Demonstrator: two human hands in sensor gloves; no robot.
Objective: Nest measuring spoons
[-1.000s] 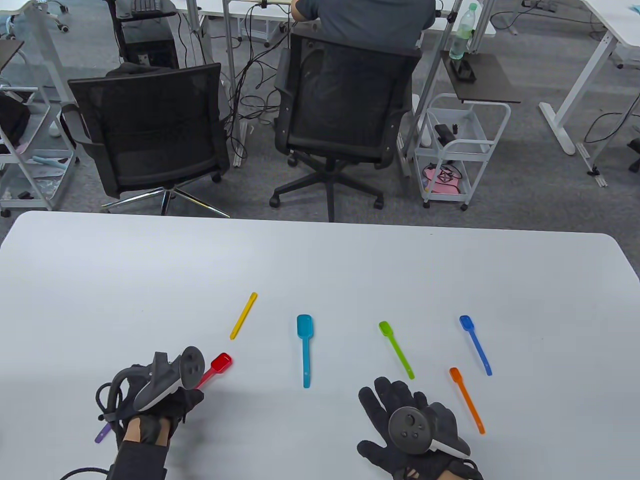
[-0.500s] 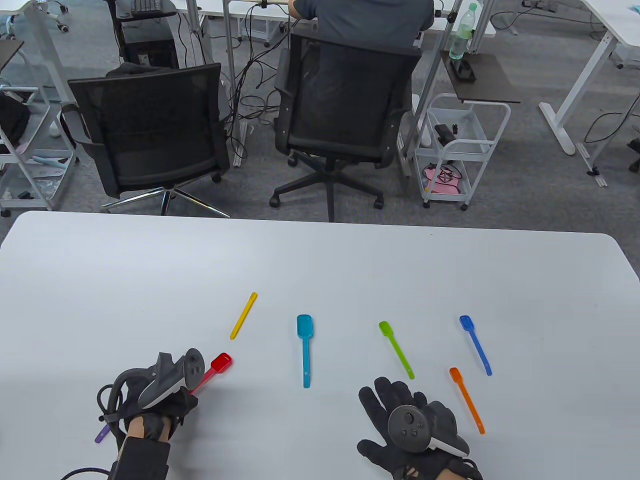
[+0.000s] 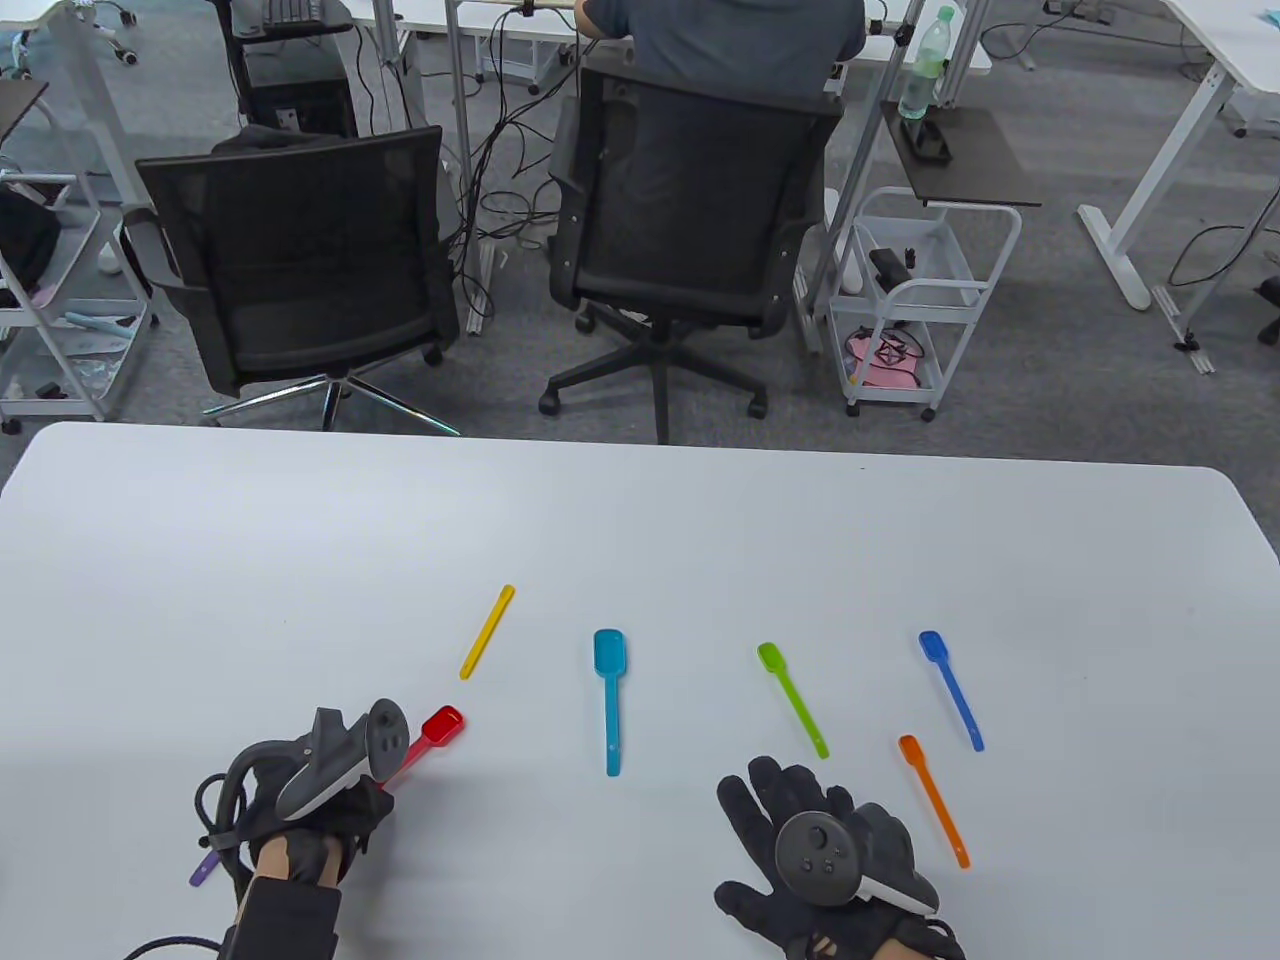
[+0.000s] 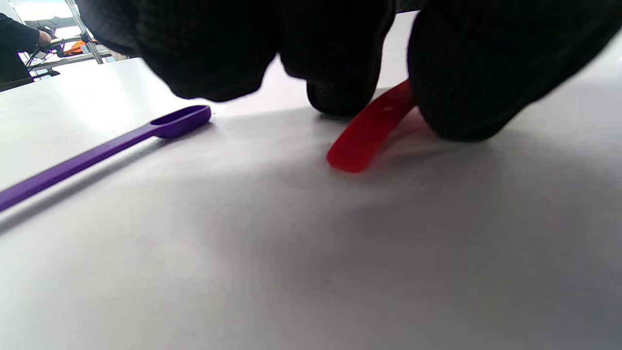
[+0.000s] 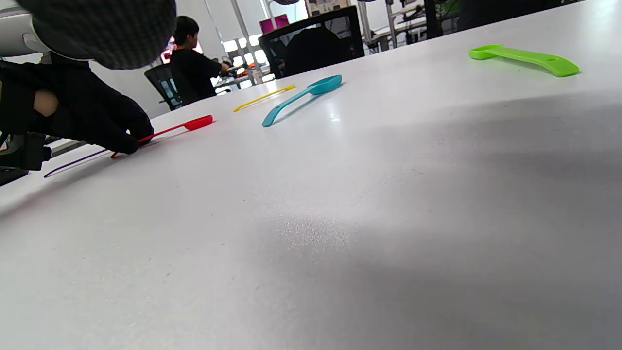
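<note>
Fingers [image 4: 457, 92] of the left hand [image 3: 300, 800] pinch the handle of the red spoon [image 3: 432, 733], whose handle end touches the white table [image 3: 640, 520] beside the purple spoon [image 4: 102, 150]. Right hand [image 3: 820, 860] rests flat, fingers spread, gripping nothing. Yellow spoon [image 3: 487, 632], teal spoon [image 3: 610, 700], green spoon [image 3: 792, 698], blue spoon [image 3: 951, 689] and orange spoon [image 3: 934, 800] lie apart on the table.

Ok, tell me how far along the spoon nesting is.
Nothing is nested yet: the yellow, teal, green, blue, orange and purple spoons lie apart on the table. In hand: the left hand pinches the red spoon by its handle. The right hand rests flat. All the stacking remains.
</note>
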